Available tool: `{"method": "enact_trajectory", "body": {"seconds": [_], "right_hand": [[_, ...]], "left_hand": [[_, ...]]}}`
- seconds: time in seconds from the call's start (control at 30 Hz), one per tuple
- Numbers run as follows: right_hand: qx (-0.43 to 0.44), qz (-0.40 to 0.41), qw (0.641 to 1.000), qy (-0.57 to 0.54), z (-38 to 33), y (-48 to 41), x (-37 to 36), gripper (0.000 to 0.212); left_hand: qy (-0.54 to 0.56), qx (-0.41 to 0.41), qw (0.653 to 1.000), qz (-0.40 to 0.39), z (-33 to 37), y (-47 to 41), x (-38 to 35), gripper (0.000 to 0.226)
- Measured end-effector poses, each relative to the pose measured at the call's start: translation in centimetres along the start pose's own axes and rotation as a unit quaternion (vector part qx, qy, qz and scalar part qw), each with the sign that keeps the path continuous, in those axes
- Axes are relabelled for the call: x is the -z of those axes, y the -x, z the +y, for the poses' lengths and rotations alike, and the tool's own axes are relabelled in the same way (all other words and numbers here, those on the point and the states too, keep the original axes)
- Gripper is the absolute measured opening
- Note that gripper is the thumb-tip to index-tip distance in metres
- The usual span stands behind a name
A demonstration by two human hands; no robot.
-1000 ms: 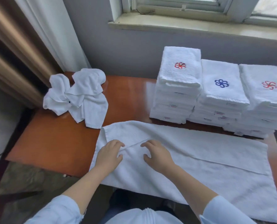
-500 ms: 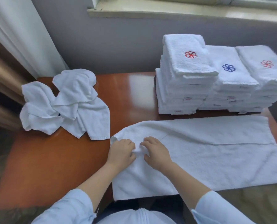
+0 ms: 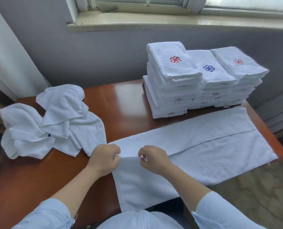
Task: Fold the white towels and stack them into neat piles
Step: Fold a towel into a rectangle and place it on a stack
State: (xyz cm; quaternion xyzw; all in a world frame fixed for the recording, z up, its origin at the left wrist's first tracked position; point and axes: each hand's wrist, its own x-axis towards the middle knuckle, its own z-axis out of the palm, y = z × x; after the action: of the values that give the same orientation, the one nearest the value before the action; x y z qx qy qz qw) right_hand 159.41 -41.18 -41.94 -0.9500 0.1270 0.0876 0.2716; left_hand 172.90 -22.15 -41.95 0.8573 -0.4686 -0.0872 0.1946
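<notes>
A long white towel (image 3: 203, 146) lies spread across the brown table (image 3: 125, 100), its far strip folded over toward me. At its left end, my left hand (image 3: 104, 158) and my right hand (image 3: 152, 158) each pinch the folded edge, a short span apart. Three piles of folded white towels stand at the back right: a tall one with a red emblem (image 3: 170, 80), a middle one with a blue emblem (image 3: 211, 75), and a right one with a red emblem (image 3: 240, 70).
A heap of crumpled white towels (image 3: 51, 119) lies on the table's left side, touching the spread towel's corner. A grey wall and window sill (image 3: 154, 22) run behind the table. A curtain (image 3: 8, 55) hangs at the left.
My hands went from pressing flat on the towel's left end to pinching its folded edge, and moved slightly apart. The view shifted, showing more of the table's left.
</notes>
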Motion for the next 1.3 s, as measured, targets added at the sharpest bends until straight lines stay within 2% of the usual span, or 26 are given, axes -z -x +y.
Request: {"method": "enact_trajectory", "body": {"seconds": [0.07,0.13,0.2,0.27,0.3,0.37,0.43,0.53,0.67,0.77,0.83,0.97,1.1,1.17,1.23,1.3], "right_hand": [[0.002,-0.003,1.0,-0.008,0.2,0.3,-0.2,0.02],[-0.011,0.023,0.999,-0.021,0.5,0.7,-0.3,0.021],[-0.021,0.06,0.998,-0.011,1.0,0.8,-0.4,0.02],[-0.034,0.076,0.996,0.025,1.7,1.0,-0.4,0.026],[-0.048,0.076,0.995,0.048,1.9,1.2,-0.5,0.031],[-0.094,0.056,0.99,0.086,2.6,1.8,-1.0,0.042],[-0.138,-0.016,0.985,0.099,3.5,2.7,-1.9,0.057],[-0.145,-0.124,0.975,0.117,4.9,3.7,-3.1,0.074],[-0.129,-0.153,0.974,0.107,5.1,3.4,-2.5,0.076],[-0.112,-0.114,0.982,0.098,5.1,4.7,-2.2,0.07],[-0.107,-0.085,0.988,0.067,5.0,6.3,-2.4,0.067],[-0.063,0.029,0.998,-0.001,5.0,9.6,-2.7,0.054],[-0.022,0.033,0.999,0.011,6.3,12.3,-3.1,0.049],[0.013,0.032,0.999,0.026,7.1,13.2,-3.2,0.046],[0.055,0.033,0.997,0.05,7.9,13.9,-3.3,0.041],[0.077,0.009,0.994,0.081,8.5,14.6,-3.5,0.038]], "left_hand": [[-0.007,-0.002,1.0,-0.021,0.0,0.3,-0.2,0.039],[-0.024,0.0,1.0,0.0,0.5,0.4,-0.5,0.043],[-0.028,-0.005,0.999,0.025,1.4,0.4,-0.7,0.034],[-0.028,-0.006,0.999,0.015,2.4,0.3,-1.5,0.015],[-0.027,0.009,0.999,-0.017,2.9,0.3,-2.2,0.019],[-0.055,0.048,0.99,-0.124,3.4,0.7,-4.0,0.047],[-0.119,0.07,0.968,-0.21,3.4,1.2,-5.5,0.066],[-0.15,0.085,0.948,-0.268,3.0,1.2,-6.3,0.075],[-0.141,0.085,0.933,-0.321,2.7,0.8,-5.9,0.091],[-0.137,0.075,0.937,-0.312,3.0,1.0,-5.6,0.098],[-0.139,0.069,0.948,-0.277,3.4,1.7,-5.5,0.093],[-0.091,0.027,0.981,-0.169,5.3,5.0,-6.1,0.061],[-0.01,-0.004,0.999,-0.032,8.1,8.6,-6.7,0.035],[-0.006,0.012,0.999,-0.034,9.5,10.2,-7.3,0.033],[-0.031,0.084,0.993,-0.083,11.0,11.8,-8.0,0.043],[-0.115,0.163,0.972,-0.122,12.2,12.9,-8.9,0.048]]}}
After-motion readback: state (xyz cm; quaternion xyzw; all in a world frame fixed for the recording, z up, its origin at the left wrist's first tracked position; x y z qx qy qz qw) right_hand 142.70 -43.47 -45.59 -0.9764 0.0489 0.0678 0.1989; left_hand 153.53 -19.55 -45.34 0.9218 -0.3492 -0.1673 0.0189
